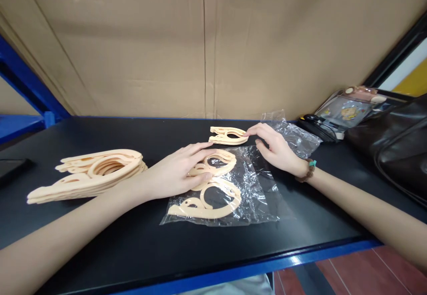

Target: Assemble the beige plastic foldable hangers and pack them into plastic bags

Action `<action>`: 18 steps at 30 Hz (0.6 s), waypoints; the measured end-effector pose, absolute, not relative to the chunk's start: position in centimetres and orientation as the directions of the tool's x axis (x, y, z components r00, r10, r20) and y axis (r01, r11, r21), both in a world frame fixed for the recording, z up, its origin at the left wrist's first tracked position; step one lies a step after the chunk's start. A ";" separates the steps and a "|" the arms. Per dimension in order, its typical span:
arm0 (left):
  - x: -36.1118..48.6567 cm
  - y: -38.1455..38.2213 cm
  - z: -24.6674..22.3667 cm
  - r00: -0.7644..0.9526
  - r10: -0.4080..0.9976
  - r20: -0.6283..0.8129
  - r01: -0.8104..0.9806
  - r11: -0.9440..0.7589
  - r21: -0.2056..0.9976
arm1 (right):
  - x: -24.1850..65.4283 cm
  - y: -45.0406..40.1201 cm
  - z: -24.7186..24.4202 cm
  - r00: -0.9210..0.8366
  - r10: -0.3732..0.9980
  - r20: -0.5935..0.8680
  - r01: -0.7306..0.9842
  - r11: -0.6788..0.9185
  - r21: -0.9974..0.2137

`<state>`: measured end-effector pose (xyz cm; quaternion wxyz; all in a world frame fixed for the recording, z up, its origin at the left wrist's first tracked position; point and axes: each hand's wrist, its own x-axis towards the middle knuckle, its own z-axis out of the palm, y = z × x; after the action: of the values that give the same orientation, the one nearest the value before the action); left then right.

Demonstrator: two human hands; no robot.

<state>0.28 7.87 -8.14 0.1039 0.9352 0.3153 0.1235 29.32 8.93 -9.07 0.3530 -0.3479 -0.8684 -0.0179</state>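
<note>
My left hand (176, 172) lies palm down with its fingers stretched out over a clear plastic bag (262, 206). Inside that bag are two cream folding clothes hangers, one nearer the table's front (213, 213) and one behind it (231, 163), partly under my fingers. Farther back rests another folded cream hanger (230, 142), outside the bag. The fingertips of my right hand (273, 150) touch its rounded right end, thumb apart, without gripping it. To the left of my left hand sits a stack of several similar hangers (80, 187).
Crumpled clear plastic bags (296, 137) lie behind my right wrist. A black cable item (313, 126), a printed pouch (350, 110) and a dark leather bag (393, 139) stand at the right. A dark flat device (11, 170) is at the far left. Cardboard (150, 63) walls the back.
</note>
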 end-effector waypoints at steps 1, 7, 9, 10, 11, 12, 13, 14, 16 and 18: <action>0.2 7.9 -8.2 0.792 0.588 0.165 0.540 -0.800 0.261 | 29.5 9.2 -9.2 -0.517 0.606 0.604 0.637 0.744 -0.201; 0.2 8.0 -8.2 0.837 0.530 0.140 0.488 -0.837 0.248 | 29.9 10.4 -10.2 -0.580 0.711 0.398 0.722 0.675 -0.153; 0.2 8.0 -8.2 0.830 0.541 0.138 0.498 -0.829 0.255 | 30.0 10.6 -10.4 -0.549 0.738 0.393 0.734 0.650 -0.196; 0.3 7.9 -8.2 0.824 0.549 0.142 0.504 -0.823 0.261 | 30.0 10.7 -10.5 -0.529 0.746 0.406 0.735 0.641 -0.221; 0.3 7.9 -8.2 0.817 0.558 0.147 0.511 -0.817 0.267 | 30.0 10.7 -10.5 -0.512 0.748 0.422 0.732 0.637 -0.243; 0.3 7.9 -8.2 0.809 0.567 0.152 0.517 -0.811 0.273 | 30.1 10.8 -10.5 -0.499 0.748 0.438 0.725 0.637 -0.261; 0.3 7.9 -8.2 0.804 0.574 0.155 0.522 -0.806 0.279 | 30.2 10.9 -10.4 -0.488 0.746 0.453 0.718 0.638 -0.277; 0.3 7.9 -8.2 0.799 0.580 0.157 0.526 -0.802 0.284 | 30.3 10.9 -10.4 -0.481 0.744 0.464 0.711 0.640 -0.291; 0.2 7.9 -8.1 0.794 0.586 0.158 0.529 -0.796 0.294 | 30.5 11.1 -10.4 -0.479 0.739 0.473 0.694 0.649 -0.311; 0.2 7.9 -8.0 0.792 0.590 0.157 0.531 -0.792 0.301 | 30.8 11.2 -10.4 -0.497 0.737 0.457 0.675 0.660 -0.330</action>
<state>0.21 7.93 -8.03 0.1213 0.9387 0.2986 0.1222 30.80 11.23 -10.40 0.2903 -0.4087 -0.8636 0.0538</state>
